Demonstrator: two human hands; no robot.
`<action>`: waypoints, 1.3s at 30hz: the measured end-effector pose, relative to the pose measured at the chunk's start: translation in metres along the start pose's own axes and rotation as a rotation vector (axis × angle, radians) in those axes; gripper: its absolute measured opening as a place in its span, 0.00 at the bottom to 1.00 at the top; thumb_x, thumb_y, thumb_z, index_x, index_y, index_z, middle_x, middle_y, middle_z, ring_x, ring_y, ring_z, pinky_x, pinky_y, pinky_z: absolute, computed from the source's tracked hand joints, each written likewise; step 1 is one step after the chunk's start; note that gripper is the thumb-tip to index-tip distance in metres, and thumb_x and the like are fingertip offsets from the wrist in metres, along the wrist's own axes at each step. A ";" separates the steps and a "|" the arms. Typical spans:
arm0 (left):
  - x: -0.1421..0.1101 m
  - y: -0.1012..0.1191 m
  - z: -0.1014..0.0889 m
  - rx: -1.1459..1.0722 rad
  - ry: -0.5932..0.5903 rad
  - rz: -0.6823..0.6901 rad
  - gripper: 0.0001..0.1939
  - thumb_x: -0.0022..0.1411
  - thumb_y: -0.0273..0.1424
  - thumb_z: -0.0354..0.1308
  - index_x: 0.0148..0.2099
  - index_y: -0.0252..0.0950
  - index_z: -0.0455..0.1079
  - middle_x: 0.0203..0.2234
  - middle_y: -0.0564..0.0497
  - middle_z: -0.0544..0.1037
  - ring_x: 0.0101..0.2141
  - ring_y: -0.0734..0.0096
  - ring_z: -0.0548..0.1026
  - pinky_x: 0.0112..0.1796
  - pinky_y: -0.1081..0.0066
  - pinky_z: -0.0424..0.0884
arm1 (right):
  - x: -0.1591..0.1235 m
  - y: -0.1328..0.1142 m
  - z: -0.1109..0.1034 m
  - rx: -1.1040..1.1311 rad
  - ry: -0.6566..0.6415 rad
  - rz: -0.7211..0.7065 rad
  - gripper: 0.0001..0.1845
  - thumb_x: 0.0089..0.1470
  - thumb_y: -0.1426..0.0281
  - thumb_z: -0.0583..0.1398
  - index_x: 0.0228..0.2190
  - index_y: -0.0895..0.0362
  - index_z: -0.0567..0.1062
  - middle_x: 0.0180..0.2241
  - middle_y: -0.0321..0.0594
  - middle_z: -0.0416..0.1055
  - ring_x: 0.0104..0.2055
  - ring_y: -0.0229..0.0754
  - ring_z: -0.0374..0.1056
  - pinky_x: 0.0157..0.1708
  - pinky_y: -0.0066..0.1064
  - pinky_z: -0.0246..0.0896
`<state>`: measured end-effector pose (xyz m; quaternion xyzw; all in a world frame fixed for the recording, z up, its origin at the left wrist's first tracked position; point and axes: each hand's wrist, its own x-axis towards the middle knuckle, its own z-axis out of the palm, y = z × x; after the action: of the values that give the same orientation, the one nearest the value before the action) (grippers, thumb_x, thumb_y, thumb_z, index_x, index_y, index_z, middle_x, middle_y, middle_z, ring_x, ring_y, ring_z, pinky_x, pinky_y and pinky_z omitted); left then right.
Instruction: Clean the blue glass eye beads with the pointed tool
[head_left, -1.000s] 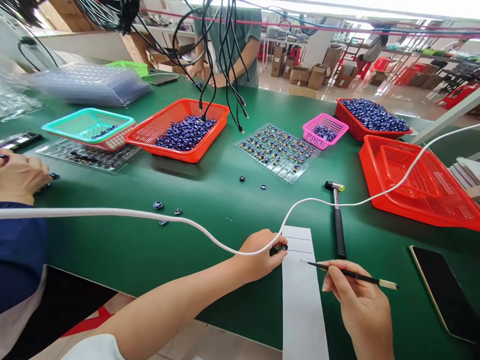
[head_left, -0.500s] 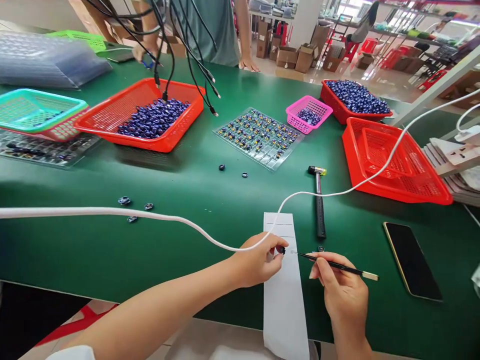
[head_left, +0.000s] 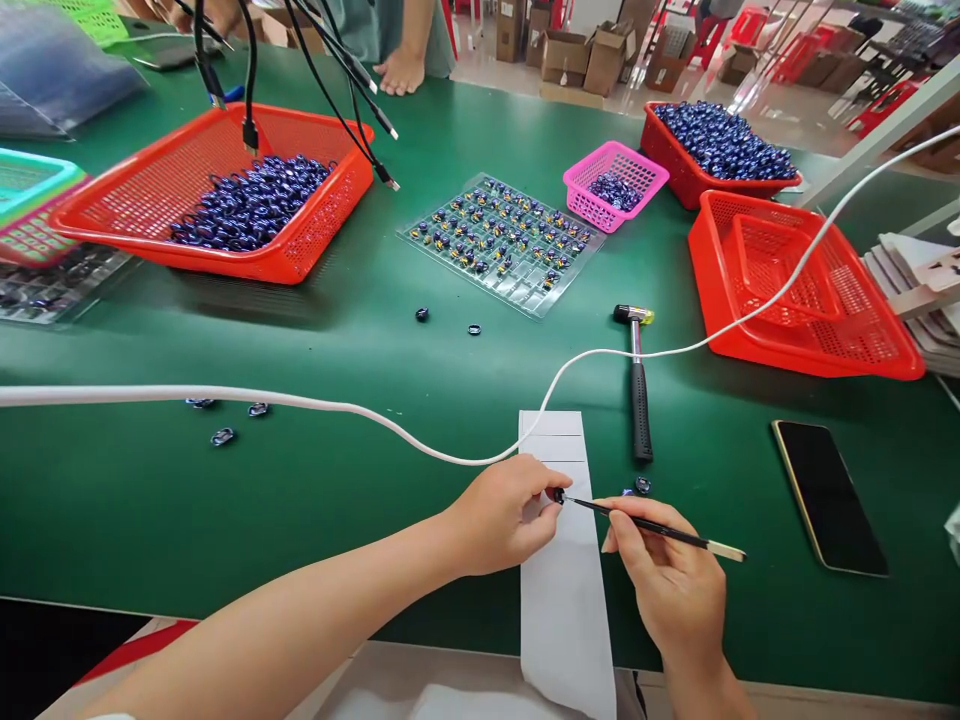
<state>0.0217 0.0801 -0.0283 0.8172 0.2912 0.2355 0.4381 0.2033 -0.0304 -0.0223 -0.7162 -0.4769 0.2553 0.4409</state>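
Observation:
My left hand (head_left: 506, 515) is closed, pinching a small dark shiny part (head_left: 559, 495) between thumb and fingertips above a strip of white paper (head_left: 559, 590). My right hand (head_left: 667, 570) grips slim black tweezers (head_left: 652, 525) with a pale rear end. Their thin tip reaches the dark part from the right; whether it touches cannot be made out. Just beyond my right hand lie small dark oval parts (head_left: 643, 485), one partly hidden by the fingers. A hammer (head_left: 640, 400) with a black grip lies behind them.
A white cable (head_left: 420, 440) crosses in front. Beyond are a clear tray (head_left: 499, 245) of small parts, a pink basket (head_left: 615, 185), red baskets (head_left: 802, 300) and an orange-red basket (head_left: 225, 262) of dark parts. Black cables (head_left: 330, 90) hang above. A phone (head_left: 829, 500) lies right. Another person's hand (head_left: 401, 70) rests opposite.
The tweezers' tip has moved left from a small gap to the dark part in my left hand. My view has shifted slightly, so the table's things sit higher in the picture.

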 end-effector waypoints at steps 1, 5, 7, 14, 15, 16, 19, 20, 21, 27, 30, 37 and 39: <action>0.000 0.000 0.000 0.002 -0.003 -0.003 0.16 0.57 0.23 0.54 0.47 0.30 0.75 0.29 0.46 0.78 0.31 0.66 0.74 0.35 0.68 0.71 | 0.000 0.000 0.000 -0.014 -0.004 -0.004 0.06 0.59 0.65 0.62 0.37 0.50 0.78 0.28 0.33 0.77 0.24 0.34 0.72 0.24 0.21 0.68; -0.001 0.000 0.000 0.002 -0.022 -0.029 0.17 0.57 0.23 0.54 0.48 0.31 0.75 0.31 0.46 0.79 0.34 0.65 0.75 0.36 0.68 0.72 | 0.000 -0.001 0.000 -0.054 -0.018 -0.017 0.05 0.59 0.65 0.62 0.37 0.49 0.78 0.27 0.32 0.76 0.24 0.33 0.72 0.25 0.21 0.68; -0.001 0.000 0.000 0.007 -0.025 -0.026 0.17 0.57 0.22 0.54 0.48 0.31 0.75 0.31 0.46 0.79 0.34 0.65 0.75 0.36 0.68 0.72 | 0.001 -0.002 0.000 -0.054 -0.019 -0.021 0.05 0.59 0.65 0.61 0.37 0.49 0.78 0.27 0.32 0.76 0.23 0.33 0.72 0.25 0.21 0.68; -0.001 -0.002 0.002 0.038 -0.006 0.033 0.16 0.57 0.23 0.54 0.47 0.31 0.75 0.30 0.46 0.79 0.33 0.65 0.75 0.35 0.67 0.72 | 0.002 -0.003 0.001 -0.070 -0.028 -0.042 0.05 0.59 0.66 0.61 0.37 0.50 0.78 0.27 0.31 0.76 0.24 0.34 0.73 0.25 0.21 0.68; -0.001 -0.002 0.002 0.038 -0.003 0.037 0.16 0.57 0.23 0.54 0.47 0.31 0.75 0.30 0.46 0.79 0.33 0.65 0.75 0.35 0.67 0.72 | 0.002 -0.002 0.001 -0.068 -0.027 -0.041 0.05 0.59 0.66 0.61 0.37 0.50 0.78 0.27 0.31 0.76 0.24 0.34 0.73 0.26 0.21 0.68; -0.001 -0.002 0.002 0.037 0.000 0.041 0.16 0.57 0.23 0.54 0.47 0.30 0.75 0.30 0.45 0.79 0.33 0.65 0.75 0.35 0.67 0.72 | 0.002 -0.002 0.001 -0.066 -0.027 -0.040 0.05 0.59 0.66 0.61 0.37 0.50 0.78 0.27 0.32 0.76 0.24 0.34 0.73 0.26 0.22 0.69; -0.001 -0.002 0.002 0.033 0.001 0.047 0.17 0.57 0.23 0.53 0.47 0.30 0.75 0.30 0.45 0.79 0.33 0.64 0.75 0.35 0.67 0.72 | 0.001 -0.001 0.001 -0.062 -0.034 -0.041 0.06 0.59 0.66 0.61 0.38 0.51 0.78 0.28 0.33 0.77 0.24 0.36 0.73 0.26 0.24 0.69; -0.001 -0.002 0.002 0.033 0.000 0.046 0.17 0.57 0.23 0.53 0.47 0.30 0.75 0.30 0.45 0.79 0.33 0.64 0.75 0.35 0.67 0.72 | 0.001 0.000 0.001 -0.061 -0.037 -0.041 0.06 0.59 0.66 0.61 0.38 0.51 0.78 0.28 0.34 0.77 0.24 0.36 0.73 0.25 0.24 0.70; -0.001 -0.002 0.002 0.033 -0.001 0.046 0.17 0.57 0.23 0.53 0.47 0.30 0.75 0.30 0.45 0.80 0.33 0.64 0.75 0.35 0.67 0.72 | 0.001 0.000 0.002 -0.061 -0.037 -0.043 0.06 0.59 0.66 0.61 0.38 0.52 0.78 0.28 0.34 0.77 0.24 0.36 0.73 0.25 0.25 0.70; -0.001 -0.001 0.001 0.036 -0.003 0.049 0.16 0.57 0.23 0.53 0.47 0.30 0.75 0.31 0.45 0.80 0.33 0.64 0.75 0.36 0.67 0.72 | 0.000 0.000 0.002 -0.078 -0.031 -0.033 0.06 0.59 0.66 0.61 0.37 0.52 0.78 0.29 0.35 0.77 0.24 0.37 0.73 0.25 0.25 0.70; -0.002 0.000 0.001 0.033 -0.010 0.037 0.16 0.57 0.22 0.54 0.47 0.31 0.75 0.31 0.45 0.80 0.33 0.64 0.75 0.36 0.67 0.72 | -0.001 0.001 0.001 -0.094 -0.031 -0.035 0.06 0.59 0.66 0.61 0.38 0.51 0.78 0.29 0.34 0.78 0.24 0.36 0.74 0.25 0.25 0.69; -0.002 -0.001 0.003 0.044 0.019 0.042 0.15 0.56 0.22 0.53 0.44 0.31 0.76 0.29 0.46 0.79 0.32 0.66 0.75 0.35 0.69 0.72 | 0.002 0.004 0.000 -0.069 -0.077 -0.269 0.09 0.59 0.73 0.61 0.41 0.51 0.77 0.38 0.36 0.78 0.27 0.36 0.74 0.32 0.29 0.72; -0.001 -0.001 0.003 0.040 0.028 0.035 0.15 0.56 0.22 0.54 0.44 0.31 0.76 0.29 0.46 0.79 0.31 0.66 0.75 0.35 0.69 0.72 | 0.003 0.001 0.000 -0.074 -0.073 -0.335 0.11 0.58 0.75 0.61 0.42 0.51 0.77 0.38 0.37 0.78 0.28 0.37 0.74 0.34 0.31 0.72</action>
<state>0.0228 0.0777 -0.0306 0.8274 0.2877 0.2485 0.4133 0.2053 -0.0281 -0.0233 -0.6329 -0.6142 0.1863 0.4331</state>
